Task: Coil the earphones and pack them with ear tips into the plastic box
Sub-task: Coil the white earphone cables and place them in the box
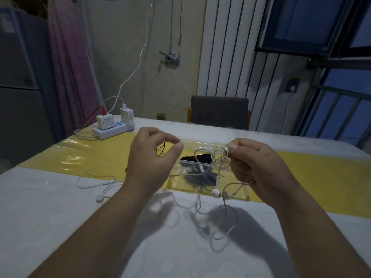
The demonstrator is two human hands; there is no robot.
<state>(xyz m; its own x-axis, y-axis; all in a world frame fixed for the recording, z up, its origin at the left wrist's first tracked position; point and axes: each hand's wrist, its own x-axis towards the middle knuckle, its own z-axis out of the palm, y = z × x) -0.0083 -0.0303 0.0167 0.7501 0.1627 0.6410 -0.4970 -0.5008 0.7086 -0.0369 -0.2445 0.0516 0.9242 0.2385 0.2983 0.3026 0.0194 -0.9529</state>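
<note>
- Right hand (pixel 259 167): grip pinches the earphones (pixel 215 192) above the plastic box (pixel 186 161), loops bunched for coiling.
- Left hand (pixel 154 157), at the box's nine o'clock: grip narrow, contents impossible to tell.

The earphones (pixel 215 192) are showing white, the plastic box (pixel 202 145) clear, its contents (pixel 200 158) black; a yellow band (pixel 321 177) is crossing the white desk (pixel 60 217).

Two hands (pixel 152 157) (pixel 259 165), two white earphone sets (pixel 96 178) (pixel 215 192), one plastic box (pixel 186 161).
</note>
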